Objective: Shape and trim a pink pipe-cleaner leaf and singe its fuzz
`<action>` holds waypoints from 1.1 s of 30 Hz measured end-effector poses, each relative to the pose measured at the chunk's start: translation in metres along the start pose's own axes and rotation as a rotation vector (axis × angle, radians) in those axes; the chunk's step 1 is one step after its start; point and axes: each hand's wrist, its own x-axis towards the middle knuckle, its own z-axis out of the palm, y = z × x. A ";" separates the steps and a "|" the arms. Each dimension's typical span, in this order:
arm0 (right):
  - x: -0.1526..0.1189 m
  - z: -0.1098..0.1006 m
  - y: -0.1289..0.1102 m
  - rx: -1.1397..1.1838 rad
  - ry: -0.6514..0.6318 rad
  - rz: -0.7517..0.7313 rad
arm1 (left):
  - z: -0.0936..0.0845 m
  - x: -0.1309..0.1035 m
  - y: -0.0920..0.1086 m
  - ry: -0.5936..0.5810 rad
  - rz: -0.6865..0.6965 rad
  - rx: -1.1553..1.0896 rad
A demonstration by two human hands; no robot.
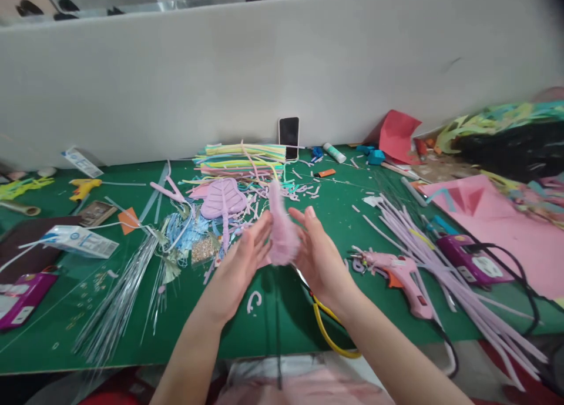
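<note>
Between my two hands is a fuzzy lilac pipe-cleaner piece [282, 234], upright, narrow at the top, wider below and blurred by motion. My left hand [242, 258] has its fingers against the left side of it. From the right, my right hand [324, 255] curls round it, thumb raised, with some fingertips hidden behind the fuzz. A thin dark rod [278, 334] runs down below the piece. Yellow-handled pliers or scissors [328, 331] lie partly under my right hand. Just beyond my left hand is a lilac leaf shape [224, 199] made of pipe cleaners.
A pink glue gun [396, 270] and loose lilac pipe cleaners [440, 275] lie at right. Multicoloured pipe cleaners [242, 161] are stacked behind, beside a phone [289, 136] against the white partition [264, 76]. Silvery wires [126, 299] and a yellow glue gun [86, 187] are at left.
</note>
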 end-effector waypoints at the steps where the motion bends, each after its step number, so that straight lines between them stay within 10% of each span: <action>1: 0.000 0.003 0.000 0.052 -0.053 0.042 | 0.000 -0.001 0.000 -0.044 -0.007 0.028; 7: 0.020 -0.013 0.010 0.163 -0.128 0.114 | -0.019 0.008 0.000 0.450 0.247 0.328; 13: 0.022 -0.021 0.022 0.138 -0.190 0.085 | -0.029 0.017 -0.005 0.110 -0.119 0.421; 33: 0.035 -0.027 0.014 -0.399 -0.043 -0.223 | -0.011 0.030 -0.007 0.317 0.012 0.741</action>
